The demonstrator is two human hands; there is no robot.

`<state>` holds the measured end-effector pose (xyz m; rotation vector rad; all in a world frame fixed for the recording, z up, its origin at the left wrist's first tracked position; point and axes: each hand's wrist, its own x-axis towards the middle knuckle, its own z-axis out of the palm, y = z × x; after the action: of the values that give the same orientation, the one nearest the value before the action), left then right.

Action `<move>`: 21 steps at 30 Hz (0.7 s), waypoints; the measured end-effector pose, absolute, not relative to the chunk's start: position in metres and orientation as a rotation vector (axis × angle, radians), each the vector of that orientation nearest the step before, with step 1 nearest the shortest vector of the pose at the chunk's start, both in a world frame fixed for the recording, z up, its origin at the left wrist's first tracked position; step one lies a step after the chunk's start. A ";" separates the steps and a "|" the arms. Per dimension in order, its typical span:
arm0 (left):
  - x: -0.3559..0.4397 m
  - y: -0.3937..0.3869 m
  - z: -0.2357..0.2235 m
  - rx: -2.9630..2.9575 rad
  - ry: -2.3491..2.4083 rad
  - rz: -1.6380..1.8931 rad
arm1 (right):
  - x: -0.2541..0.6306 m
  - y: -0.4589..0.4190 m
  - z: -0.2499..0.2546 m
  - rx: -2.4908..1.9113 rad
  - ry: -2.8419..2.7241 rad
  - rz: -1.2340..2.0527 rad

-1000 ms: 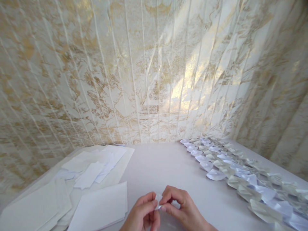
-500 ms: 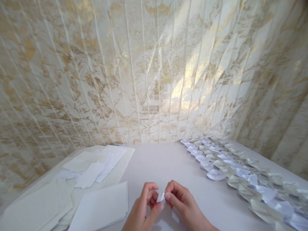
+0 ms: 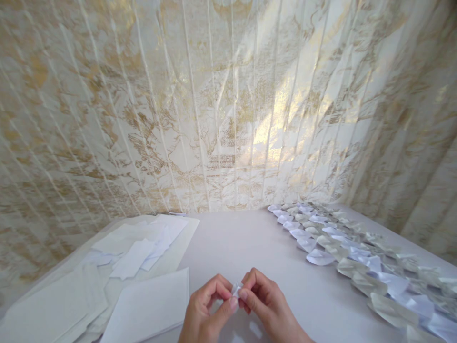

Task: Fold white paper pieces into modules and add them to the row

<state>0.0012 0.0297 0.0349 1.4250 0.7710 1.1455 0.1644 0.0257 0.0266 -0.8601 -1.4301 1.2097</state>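
Observation:
A small folded piece of white paper (image 3: 236,288) is pinched between my two hands, just above the table near its front edge. My left hand (image 3: 210,305) grips its left side with thumb and index finger. From the right, my right hand (image 3: 262,295) holds it between thumb and fingertips. The fingertips cover most of the paper, so its exact folded shape is hard to make out. Left of my hands lies a stack of white paper sheets (image 3: 150,305).
More paper sheets (image 3: 46,305) and loose cut pieces (image 3: 134,257) lie at the left on a large sheet. Rows of folded paper pieces (image 3: 360,281), white and greyish, cover the right side of the pale table (image 3: 228,243). A gold-patterned curtain (image 3: 214,119) hangs behind.
My left hand's fingers have closed in on the paper, its index finger now meeting the thumb. The paper looks more bunched and more covered by fingertips.

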 end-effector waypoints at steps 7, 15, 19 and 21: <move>0.004 0.031 0.027 1.308 0.788 1.172 | 0.163 0.026 0.024 -0.821 -1.416 1.273; 0.007 0.028 0.026 1.231 0.796 1.150 | 0.166 0.026 0.027 -0.909 -1.477 1.198; 0.010 0.027 0.029 1.190 0.799 1.157 | 0.170 0.025 0.029 -0.993 -1.500 1.112; 0.009 0.028 0.030 1.179 0.827 1.162 | 0.171 0.024 0.029 -1.000 -1.551 1.029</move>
<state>0.0086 0.0284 0.0300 1.1794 0.8270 1.1625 0.1711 0.0239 0.0291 -0.9998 -1.5508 1.0290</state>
